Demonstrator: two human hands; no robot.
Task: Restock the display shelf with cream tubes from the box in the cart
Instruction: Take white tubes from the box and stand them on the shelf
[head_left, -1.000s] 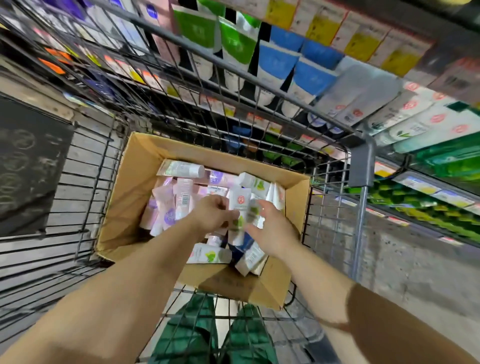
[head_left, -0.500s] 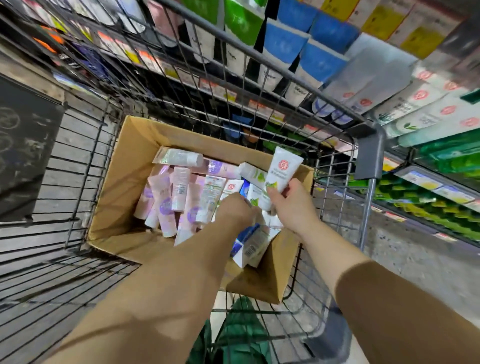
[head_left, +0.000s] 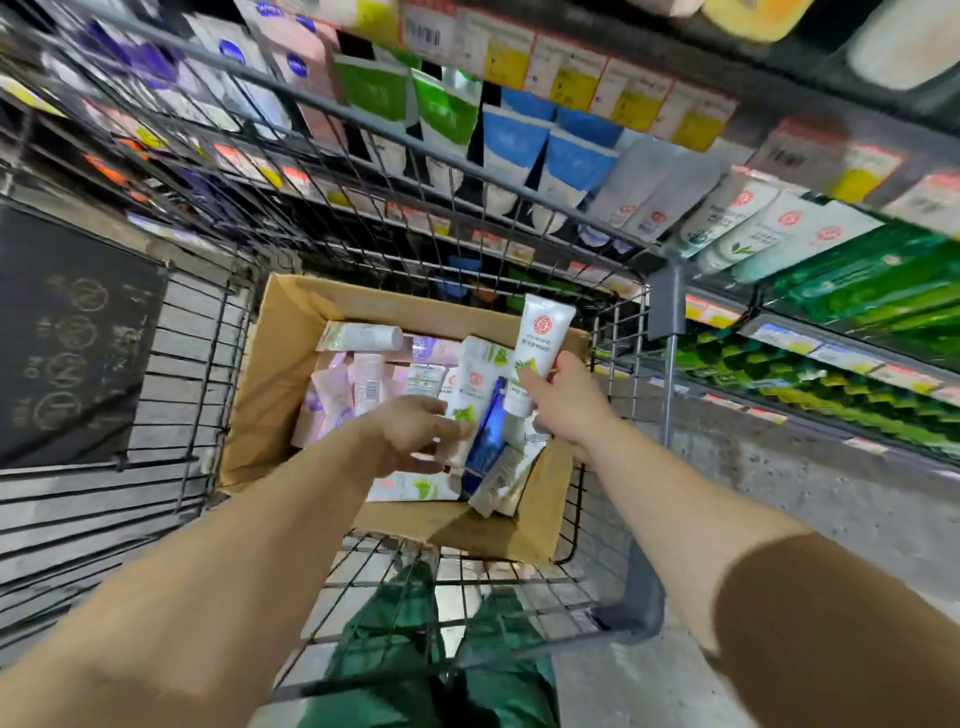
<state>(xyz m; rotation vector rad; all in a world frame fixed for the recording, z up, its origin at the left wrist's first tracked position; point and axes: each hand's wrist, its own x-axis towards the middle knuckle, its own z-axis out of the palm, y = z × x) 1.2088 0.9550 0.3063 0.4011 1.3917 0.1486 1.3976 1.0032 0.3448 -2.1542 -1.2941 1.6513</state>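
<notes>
My cart (head_left: 363, 171) fills the frame, wire sides running from upper left to lower right, parked against the display shelf (head_left: 753, 171) that crosses the upper right. One cardboard box (head_left: 270, 374) sits in the cart at centre frame, holding a loose heap of cream tubes: about a dozen that I can separate, pink ones at its left, white ones with green print in the middle, one dark blue tube (head_left: 488, 426) standing on edge.

In the past second I have lifted one white tube (head_left: 540, 338), red seal near its top, clear of the heap; it now stands upright above the box's far right rim, pinched at its lower end by my right hand (head_left: 566, 405). I judge the pick is done and the carry to the shelf, where matching red-seal tubes (head_left: 737, 218) lie at right, comes next.

My left hand (head_left: 410, 431), just left of the blue tube, has risen from the pile, fingers loosely curled, holding nothing I can see.
</notes>
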